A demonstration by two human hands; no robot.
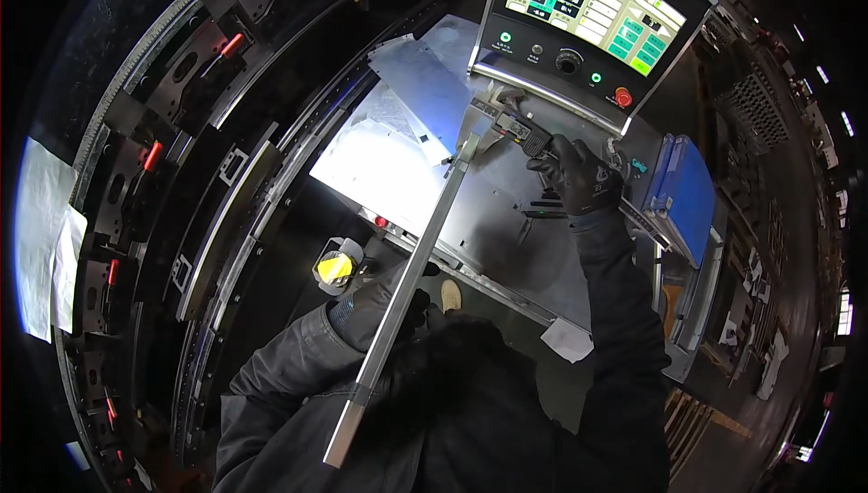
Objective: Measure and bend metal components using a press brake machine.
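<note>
My left hand (384, 305), in a dark glove, grips a long grey bent metal strip (418, 262) near its middle. The strip runs from my chest up to its far end near the control panel. My right hand (579, 177), also gloved, holds a digital caliper (517, 126) whose jaws meet the strip's far end. Both arms wear dark sleeves.
A control panel (579, 64) with a lit green screen, knob and red button hangs just above the caliper. Flat sheet-metal blanks (398, 163) lie on a table beneath. A press brake's tooling with red-handled clamps (194, 177) curves along the left. A blue bin (692, 195) stands at right.
</note>
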